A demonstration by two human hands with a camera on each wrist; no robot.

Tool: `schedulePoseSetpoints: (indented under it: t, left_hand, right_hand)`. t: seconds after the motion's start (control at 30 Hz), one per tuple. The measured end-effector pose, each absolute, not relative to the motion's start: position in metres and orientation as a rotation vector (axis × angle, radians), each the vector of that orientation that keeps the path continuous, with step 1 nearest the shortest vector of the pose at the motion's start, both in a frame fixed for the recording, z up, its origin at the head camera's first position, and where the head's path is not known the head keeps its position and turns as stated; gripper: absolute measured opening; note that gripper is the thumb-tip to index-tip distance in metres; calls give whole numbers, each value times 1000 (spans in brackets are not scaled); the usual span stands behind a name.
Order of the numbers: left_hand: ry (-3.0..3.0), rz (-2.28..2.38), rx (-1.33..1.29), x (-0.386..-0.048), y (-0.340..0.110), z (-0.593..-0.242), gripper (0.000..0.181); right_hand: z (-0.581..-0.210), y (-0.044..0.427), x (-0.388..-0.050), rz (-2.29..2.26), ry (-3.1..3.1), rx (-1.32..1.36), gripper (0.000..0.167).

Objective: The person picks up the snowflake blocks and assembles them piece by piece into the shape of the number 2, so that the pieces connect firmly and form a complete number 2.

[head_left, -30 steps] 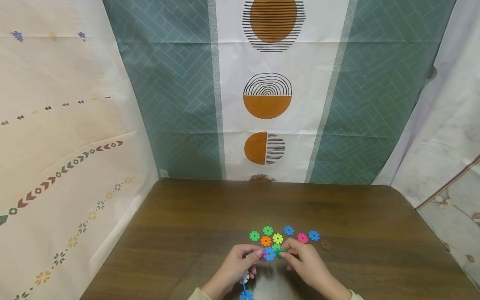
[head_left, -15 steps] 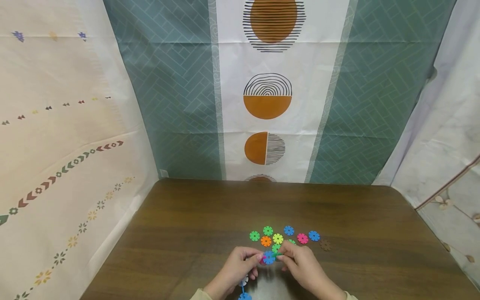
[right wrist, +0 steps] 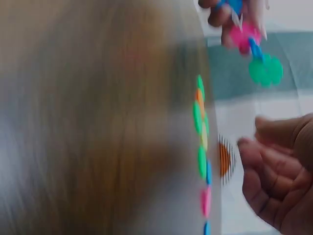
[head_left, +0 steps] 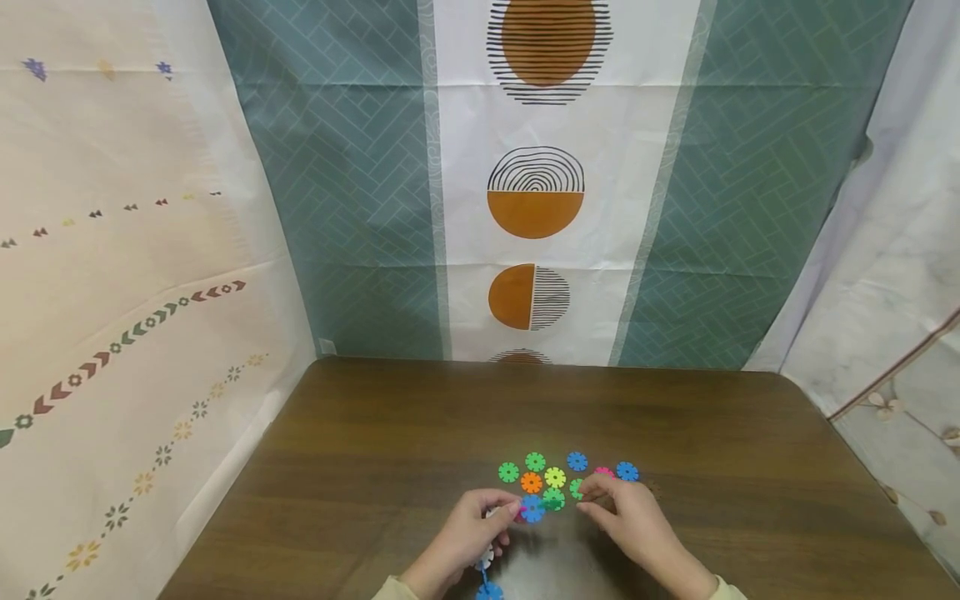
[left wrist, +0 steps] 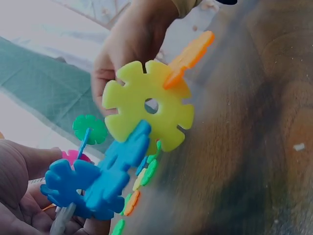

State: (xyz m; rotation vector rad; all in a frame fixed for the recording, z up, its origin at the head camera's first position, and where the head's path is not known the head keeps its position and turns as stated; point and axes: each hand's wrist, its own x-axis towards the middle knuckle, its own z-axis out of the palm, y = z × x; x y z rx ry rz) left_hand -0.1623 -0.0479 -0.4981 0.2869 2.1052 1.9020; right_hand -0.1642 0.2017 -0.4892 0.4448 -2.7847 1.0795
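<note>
My left hand (head_left: pixel 476 529) pinches a chain of slotted discs by a pink disc (head_left: pixel 521 512); a blue disc (head_left: pixel 533 508) and a dark green disc (head_left: pixel 551 504) extend to its right. More of the chain hangs below that hand, with a white disc and a blue disc (head_left: pixel 489 592). In the left wrist view, a yellow disc (left wrist: pixel 166 117) and an orange disc (left wrist: pixel 193 54) join the blue ones. My right hand (head_left: pixel 633 521) is apart from the chain, its thumb and fingertips separated and holding nothing, close to a loose green disc (head_left: pixel 576 489).
Loose discs lie on the brown table (head_left: pixel 375 467) beyond the hands: green (head_left: pixel 508 472), orange (head_left: pixel 531 482), yellow (head_left: pixel 555 477), blue (head_left: pixel 577 462) and others. Patterned cloths hang behind the table and at both sides.
My right hand has let go of the dark green disc and moved right, partly covering the loose pink and brown discs. My left hand keeps its pinch on the chain.
</note>
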Motion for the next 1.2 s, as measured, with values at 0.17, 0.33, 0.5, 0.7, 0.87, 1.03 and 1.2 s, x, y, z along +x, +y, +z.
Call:
schedulePoseSetpoints:
  t: [0.17,0.33,0.5,0.7,0.87,1.03,1.2]
  left_hand:
    - [2112,1912,298,-163,-50,-500,22]
    - [2133,1904,300,-163,-51,-501,22]
    - [2136,1910,293,-163,-51,-501,22]
    - [2143,1897,274,-165,-52,-503,22]
    - [2130,1904,277,-165,-52,-502,22]
    - [2130,1902,269,-165,-52,-502,22]
    - [2129,1904,260,-164,-52,-501,22]
  right_hand:
    - [-492,230,-174,817,-2821,210,16]
    - [-500,256,-181,675,-2870,109,23]
    - [-504,269,-185,608,-2963,44,33]
    - [-504,272,-186,597,-2983,36,27]
    - [-502,272,-185,603,-2987,29,28]
    - [-501,271,-182,619,-2993,16,33]
    - [-499,264,-179,720,-2946,43,22]
